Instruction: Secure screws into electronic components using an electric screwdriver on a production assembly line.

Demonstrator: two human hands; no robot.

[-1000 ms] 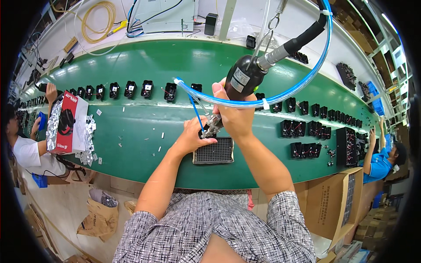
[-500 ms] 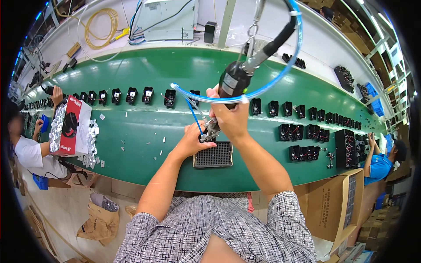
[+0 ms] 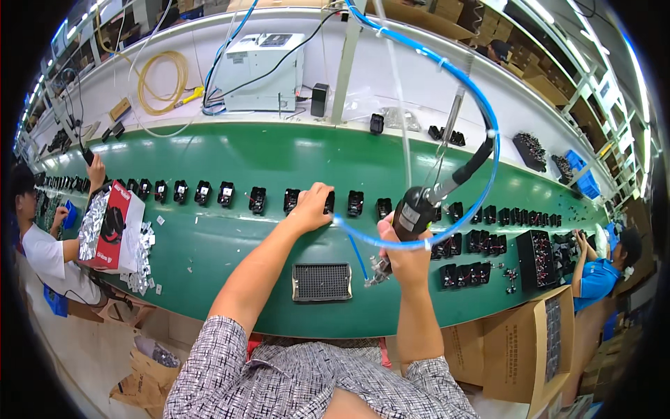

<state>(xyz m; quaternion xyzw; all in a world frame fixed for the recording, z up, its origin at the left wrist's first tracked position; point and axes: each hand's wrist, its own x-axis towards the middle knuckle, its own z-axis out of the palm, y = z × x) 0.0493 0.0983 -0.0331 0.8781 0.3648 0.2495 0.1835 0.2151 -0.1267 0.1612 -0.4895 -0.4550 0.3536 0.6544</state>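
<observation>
My right hand point(image 3: 407, 260) grips a black hanging power screwdriver point(image 3: 413, 214) by its body, its metal tip pointing down and to the left. A thin blue air tube point(image 3: 357, 257) runs to the metal fittings at that tip. Farther left, my left hand point(image 3: 310, 209) reaches to the row across the table, fingers closed around a small black open-topped housing point(image 3: 329, 202) that they partly cover. On either side in the row stand similar black housings point(image 3: 355, 203). Nearer me lies a rectangular black grid tray point(image 3: 296, 283), touched by neither hand.
More black housings stand in groups point(image 3: 486, 242) at the right, beside a tall black box of parts point(image 3: 536, 258). At left is a red and white carton point(image 3: 120, 230) with silvery pieces around it. Co-workers sit at both ends. A blue hose point(image 3: 492, 119) loops above my right hand.
My left hand has left the screwdriver's tip above the tray and moved forward to the row. The right hand has carried the screwdriver right and nearer me. The head view has shifted.
</observation>
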